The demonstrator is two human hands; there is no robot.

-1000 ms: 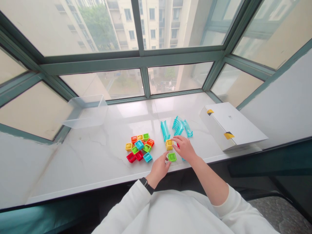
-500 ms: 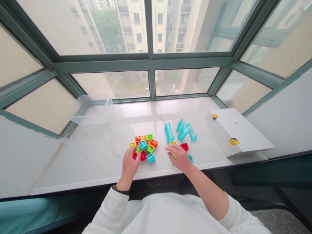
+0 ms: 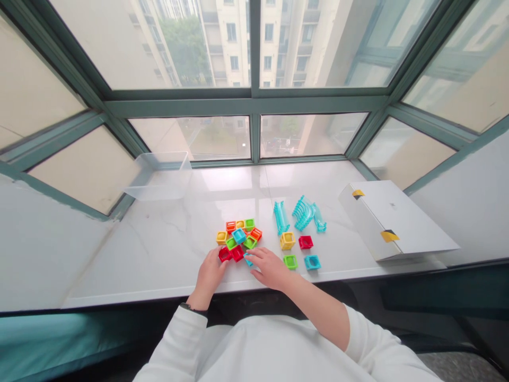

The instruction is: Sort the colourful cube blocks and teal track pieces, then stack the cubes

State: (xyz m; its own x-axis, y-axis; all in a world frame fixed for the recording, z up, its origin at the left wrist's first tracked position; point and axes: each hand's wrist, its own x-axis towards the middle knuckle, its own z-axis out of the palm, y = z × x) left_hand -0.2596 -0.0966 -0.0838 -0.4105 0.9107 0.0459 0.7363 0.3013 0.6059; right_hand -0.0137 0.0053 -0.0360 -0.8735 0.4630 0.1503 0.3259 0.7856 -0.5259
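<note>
A pile of colourful plastic cube blocks (image 3: 239, 236) lies on the white counter, in red, green, blue, yellow and orange. At its lower left edge, my left hand (image 3: 209, 275) rests with thumb and fingers apart, beside a red block (image 3: 225, 254). My right hand (image 3: 270, 269) reaches in from the right, its fingers and thumb around a blue block (image 3: 247, 260), which they partly cover. To the right stand a yellow block (image 3: 287, 241), a red block (image 3: 306, 242), a green block (image 3: 290, 262) and a blue block (image 3: 312, 262), spaced apart.
Behind the separate blocks lie a straight clear-blue track piece (image 3: 281, 218) and curved track pieces (image 3: 303, 214). A transparent plastic bin (image 3: 159, 188) stands at the back left. A white box (image 3: 401, 220) with yellow-black tabs sits at the right. Windows enclose the counter.
My right hand has moved left from the separate blocks to the blue block at the pile, uncovering the yellow and green blocks. My left hand has drawn slightly back towards me.
</note>
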